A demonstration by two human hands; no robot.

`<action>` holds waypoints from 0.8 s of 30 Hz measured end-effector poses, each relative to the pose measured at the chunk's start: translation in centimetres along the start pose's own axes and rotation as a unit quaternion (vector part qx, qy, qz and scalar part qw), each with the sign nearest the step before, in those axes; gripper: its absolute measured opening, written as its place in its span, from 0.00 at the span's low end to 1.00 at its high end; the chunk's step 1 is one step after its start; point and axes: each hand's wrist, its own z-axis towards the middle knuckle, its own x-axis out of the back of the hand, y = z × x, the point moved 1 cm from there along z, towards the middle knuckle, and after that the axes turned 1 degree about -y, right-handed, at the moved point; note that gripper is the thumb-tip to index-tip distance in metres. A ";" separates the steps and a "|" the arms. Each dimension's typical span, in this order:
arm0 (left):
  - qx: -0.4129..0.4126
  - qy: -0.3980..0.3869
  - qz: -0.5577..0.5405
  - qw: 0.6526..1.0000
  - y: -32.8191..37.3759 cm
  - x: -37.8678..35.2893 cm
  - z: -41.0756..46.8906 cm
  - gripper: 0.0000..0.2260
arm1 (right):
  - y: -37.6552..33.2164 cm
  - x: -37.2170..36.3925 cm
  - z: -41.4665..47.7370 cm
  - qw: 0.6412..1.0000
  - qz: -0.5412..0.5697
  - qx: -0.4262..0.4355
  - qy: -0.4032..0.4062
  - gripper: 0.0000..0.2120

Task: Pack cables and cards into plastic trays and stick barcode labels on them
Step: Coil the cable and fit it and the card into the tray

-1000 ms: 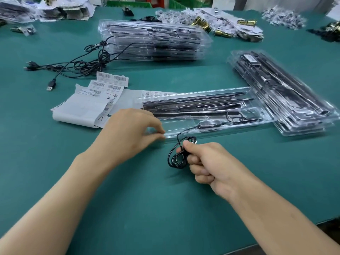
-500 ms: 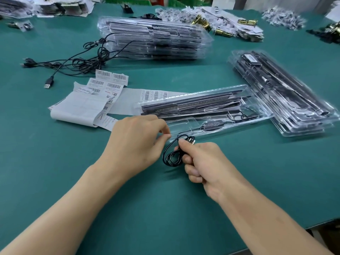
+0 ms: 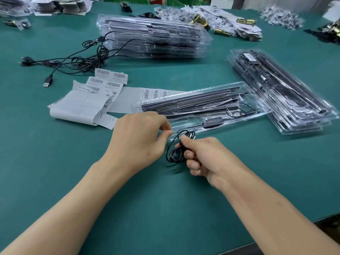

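Observation:
A clear plastic tray [image 3: 265, 112] holding long black strips lies open at the table's middle. My left hand [image 3: 139, 138] pinches with thumb and forefinger at the tray's near-left corner. Just right of it, my right hand [image 3: 204, 159] grips a small coil of black cable [image 3: 174, 153], whose free end runs up into the tray. Barcode labels [image 3: 110, 78] lie on white backing sheets [image 3: 82, 107] left of the tray.
A stack of filled trays [image 3: 156, 37] stands at the back, another stack [image 3: 287, 96] at the right. Loose black cables [image 3: 82, 59] with a USB plug [image 3: 48, 82] lie at the left. Paper and brass parts [image 3: 220, 24] crowd the far edge.
My hands have drawn closer together. The cable coil in my right hand now sits right beside my left fingertips at the tray's corner.

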 end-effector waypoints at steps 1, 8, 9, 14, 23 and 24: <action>0.000 -0.002 0.001 1.000 0.0 0.0 0.0 0.02 | -0.1 0.0 0.1 1.000 -0.003 -0.004 -0.001 0.10; 0.017 -0.005 -0.001 1.000 0.1 -0.1 0.0 0.02 | -0.1 0.4 0.3 0.999 -0.052 -0.003 0.005 0.13; 0.019 -0.005 0.000 1.000 0.1 -0.1 0.0 0.02 | -0.1 0.4 0.3 0.998 -0.061 0.000 0.010 0.15; 0.030 -0.012 0.001 0.999 0.2 -0.1 0.1 0.02 | -0.1 0.3 0.2 0.996 -0.091 0.012 0.022 0.16; 0.033 -0.027 0.009 0.999 0.0 -0.1 0.4 0.03 | 0.3 0.5 0.0 0.995 -0.094 0.019 0.016 0.16; 0.033 -0.027 0.010 0.999 0.1 -0.1 0.3 0.03 | 0.3 0.5 0.0 0.995 -0.096 0.019 0.018 0.16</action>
